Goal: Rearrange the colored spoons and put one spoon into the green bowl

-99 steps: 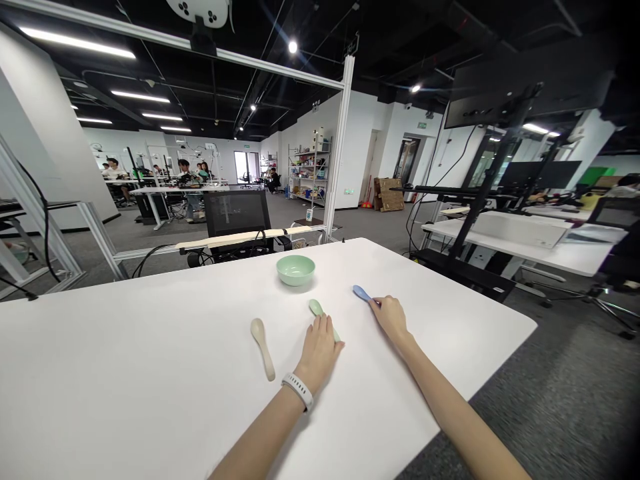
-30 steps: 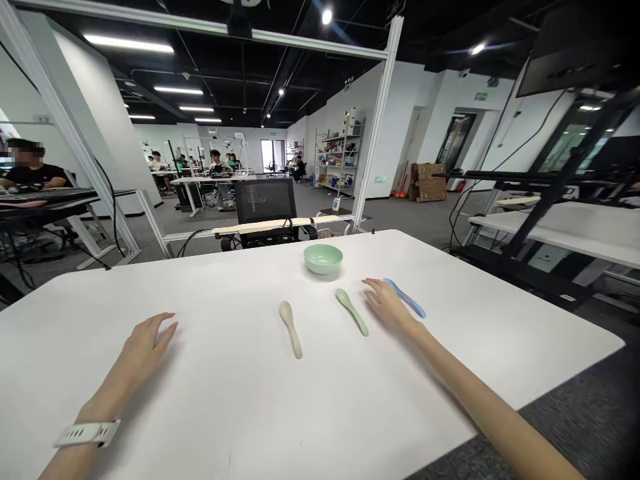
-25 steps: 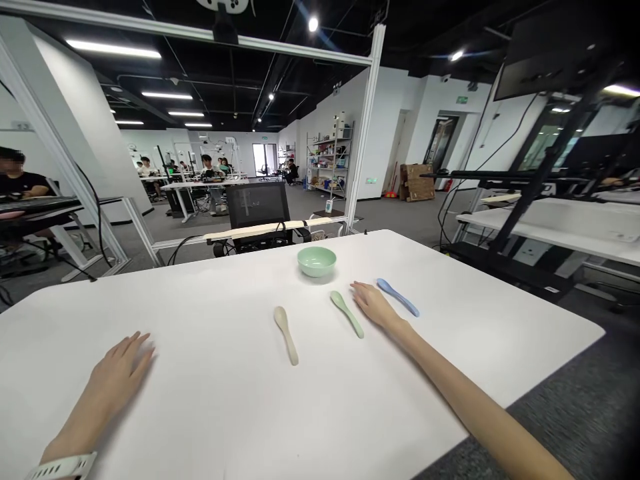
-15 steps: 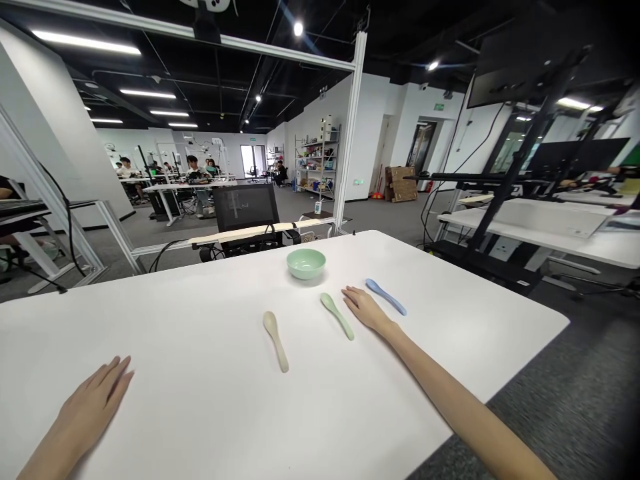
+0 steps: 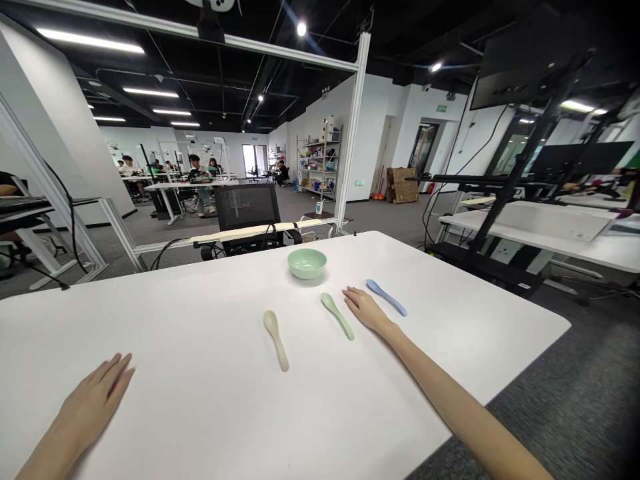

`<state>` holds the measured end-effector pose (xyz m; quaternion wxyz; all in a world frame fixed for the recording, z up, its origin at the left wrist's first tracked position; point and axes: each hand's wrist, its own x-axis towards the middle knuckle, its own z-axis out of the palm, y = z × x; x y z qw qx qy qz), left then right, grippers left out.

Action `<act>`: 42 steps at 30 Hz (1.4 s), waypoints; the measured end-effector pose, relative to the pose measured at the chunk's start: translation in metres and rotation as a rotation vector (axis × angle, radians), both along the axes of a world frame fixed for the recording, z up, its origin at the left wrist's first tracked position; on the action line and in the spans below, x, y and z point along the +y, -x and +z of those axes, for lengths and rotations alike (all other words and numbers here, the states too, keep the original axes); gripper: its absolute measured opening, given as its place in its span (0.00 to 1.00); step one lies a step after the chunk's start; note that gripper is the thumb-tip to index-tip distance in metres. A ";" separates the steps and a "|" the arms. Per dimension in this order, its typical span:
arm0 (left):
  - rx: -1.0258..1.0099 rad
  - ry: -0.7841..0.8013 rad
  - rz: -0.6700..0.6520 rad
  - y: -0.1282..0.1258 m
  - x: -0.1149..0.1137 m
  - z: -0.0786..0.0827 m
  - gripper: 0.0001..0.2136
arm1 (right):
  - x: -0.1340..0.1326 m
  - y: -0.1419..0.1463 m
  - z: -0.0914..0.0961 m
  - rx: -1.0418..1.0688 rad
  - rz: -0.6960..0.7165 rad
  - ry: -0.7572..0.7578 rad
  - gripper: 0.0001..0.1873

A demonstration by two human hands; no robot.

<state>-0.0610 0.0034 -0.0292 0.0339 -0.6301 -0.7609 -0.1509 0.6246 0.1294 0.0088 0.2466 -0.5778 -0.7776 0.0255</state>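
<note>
White office table [image 5: 200, 413]: pale green bowl [image 5: 307, 263] near the far edge, cream spoon [image 5: 276, 340], green spoon [image 5: 338, 317], blue spoon [image 5: 386, 297]; right hand [image 5: 366, 311], fingers together, flat between green and blue; left hand [image 5: 93, 405], fingers slightly apart, empty. Risk: a sideways brush of the right hand knocking a spoon askew.

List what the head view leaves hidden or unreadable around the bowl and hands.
Head view, green bowl: near rim hides the bottom inside.
Head view, left hand: bottom edge cuts off the arm.
Head view, right hand: its back hides the palm.
Head view, shelving unit: contents too small to tell.
</note>
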 end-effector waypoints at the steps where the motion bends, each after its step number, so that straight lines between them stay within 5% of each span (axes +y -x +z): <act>1: -0.004 0.002 -0.002 0.000 0.000 0.000 0.42 | 0.000 0.000 0.000 0.001 0.002 -0.001 0.24; 8: -0.022 0.007 0.012 -0.002 -0.001 0.000 0.44 | -0.012 0.013 0.026 0.039 -0.041 -0.036 0.21; 15: -0.026 0.034 0.029 -0.008 -0.002 0.005 0.45 | -0.053 0.105 0.064 0.202 0.174 0.037 0.12; 21: -0.004 0.010 0.007 -0.008 -0.003 0.005 0.42 | -0.090 0.179 0.063 0.240 0.255 0.302 0.07; 29: 0.013 0.031 0.021 -0.015 -0.003 0.009 0.42 | -0.101 0.198 0.049 0.268 0.279 0.357 0.09; 34: 0.034 0.017 0.016 -0.014 -0.003 0.006 0.40 | -0.076 0.173 0.068 0.340 0.241 0.248 0.08; 42: 0.042 -0.007 0.019 -0.011 -0.001 0.001 0.38 | 0.034 0.122 0.135 0.037 0.015 0.072 0.12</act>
